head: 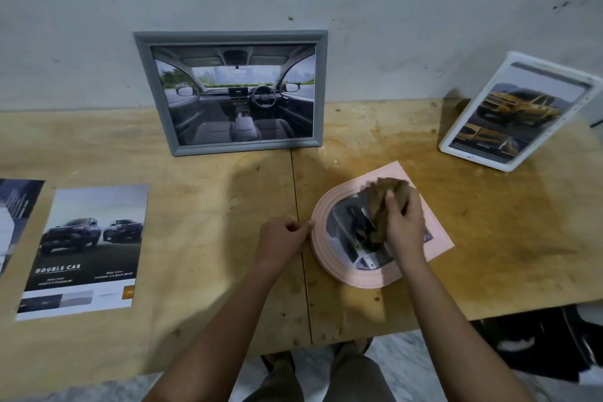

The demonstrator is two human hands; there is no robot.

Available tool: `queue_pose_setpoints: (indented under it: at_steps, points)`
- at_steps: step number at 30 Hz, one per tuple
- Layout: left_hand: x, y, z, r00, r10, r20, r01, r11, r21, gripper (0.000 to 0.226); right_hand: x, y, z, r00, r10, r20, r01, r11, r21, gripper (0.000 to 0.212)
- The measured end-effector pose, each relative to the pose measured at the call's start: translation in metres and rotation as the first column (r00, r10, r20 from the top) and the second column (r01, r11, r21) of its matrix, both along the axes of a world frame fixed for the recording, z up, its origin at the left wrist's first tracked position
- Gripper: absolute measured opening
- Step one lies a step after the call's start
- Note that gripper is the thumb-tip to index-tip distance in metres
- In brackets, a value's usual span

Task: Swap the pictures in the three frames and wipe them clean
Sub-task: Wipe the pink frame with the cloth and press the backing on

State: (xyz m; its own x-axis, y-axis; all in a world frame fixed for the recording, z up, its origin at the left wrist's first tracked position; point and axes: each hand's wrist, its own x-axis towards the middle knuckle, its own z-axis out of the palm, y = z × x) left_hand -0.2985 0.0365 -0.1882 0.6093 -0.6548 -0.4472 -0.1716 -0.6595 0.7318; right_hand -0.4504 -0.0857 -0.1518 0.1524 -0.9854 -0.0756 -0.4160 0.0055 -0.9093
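A pink frame (329,266) with a rounded near end lies flat on the plywood table, a grey picture showing in it. My right hand (404,225) presses a crumpled brown cloth (388,196) onto its glass. My left hand (282,238) is closed and pinches the frame's left rim. A grey frame (146,88) with a car-interior picture leans on the wall behind. A white frame (456,143) with a yellow-car picture stands tilted at the far right.
A loose "Double Cab" car print (88,248) lies flat on the table (212,192) at the left, and another dark print (13,219) shows at the left edge. The table's front edge runs just below my forearms; dark objects (538,343) sit on the floor at lower right.
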Motion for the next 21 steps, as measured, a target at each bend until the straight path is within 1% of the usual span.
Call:
queue_pose_setpoints:
  at_steps: [1, 2, 3, 4, 5, 6, 7, 8, 10, 11, 15, 18, 19, 21]
  points:
    - [0.002, -0.003, 0.0, 1.0, 0.014, -0.016, -0.015, 1.0, -0.015, 0.043, 0.005, 0.014, -0.001, 0.993, 0.104, -0.063, -0.11, 0.988, -0.105, 0.013]
    - [0.004, -0.007, 0.002, 0.999, 0.024, -0.036, -0.025, 0.999, -0.035, 0.044, 0.009, 0.027, -0.004, 0.967, 0.203, -0.151, -0.232, 0.951, -0.205, 0.017]
    - [0.008, -0.012, 0.004, 0.998, 0.024, -0.053, -0.026, 0.999, -0.046, 0.044, 0.012, 0.039, -0.009, 0.92, 0.305, -0.246, -0.368, 0.888, -0.275, 0.02]
    - [0.011, -0.017, 0.005, 0.998, 0.008, -0.055, -0.01, 0.999, -0.045, 0.045, 0.013, 0.05, -0.017, 0.852, 0.396, -0.344, -0.502, 0.804, -0.318, 0.022]
    - [0.012, -0.02, 0.005, 0.999, -0.016, -0.047, 0.015, 0.999, -0.031, 0.044, 0.009, 0.06, -0.028, 0.773, 0.441, -0.456, -0.611, 0.712, -0.347, 0.025]
    - [0.013, -0.023, 0.005, 0.999, -0.032, -0.033, 0.031, 0.999, -0.013, 0.04, 0.004, 0.07, -0.039, 0.7, 0.436, -0.566, -0.686, 0.63, -0.363, 0.03]
    - [0.013, -0.026, 0.005, 0.999, -0.035, -0.029, 0.035, 0.999, 0.005, 0.037, -0.004, 0.079, -0.049, 0.639, 0.419, -0.645, -0.735, 0.579, -0.352, 0.035]
    - [0.012, -0.027, 0.003, 0.999, -0.028, -0.041, 0.029, 1.0, 0.011, 0.034, -0.012, 0.088, -0.055, 0.606, 0.421, -0.675, -0.758, 0.564, -0.328, 0.039]
    - [0.009, -0.029, 0.0, 0.998, 0.004, -0.07, -0.005, 1.0, -0.01, 0.031, -0.025, 0.096, -0.06, 0.614, 0.448, -0.649, -0.759, 0.56, -0.332, 0.041]
    - [0.007, -0.028, 0.0, 0.998, 0.005, -0.056, -0.006, 1.0, -0.029, 0.03, -0.03, 0.095, -0.06, 0.624, 0.455, -0.635, -0.755, 0.559, -0.342, 0.041]
    - [-0.003, -0.025, 0.003, 0.991, -0.06, 0.122, 0.065, 0.997, -0.041, 0.025, -0.053, 0.091, -0.059, 0.632, 0.483, -0.606, -0.756, 0.558, -0.343, 0.035]
    - [-0.006, -0.022, 0.002, 0.986, -0.074, 0.152, 0.08, 0.996, -0.033, 0.024, -0.086, 0.094, -0.061, 0.676, 0.464, -0.572, -0.723, 0.566, -0.396, 0.033]
    - [-0.007, -0.022, 0.001, 0.986, -0.072, 0.151, 0.078, 0.996, -0.033, 0.024, -0.098, 0.092, -0.061, 0.697, 0.452, -0.557, -0.703, 0.584, -0.406, 0.032]
    - [-0.007, -0.021, 0.0, 0.988, -0.057, 0.143, 0.064, 0.997, -0.05, 0.022, -0.117, 0.084, -0.057, 0.744, 0.414, -0.524, -0.643, 0.657, -0.394, 0.03]
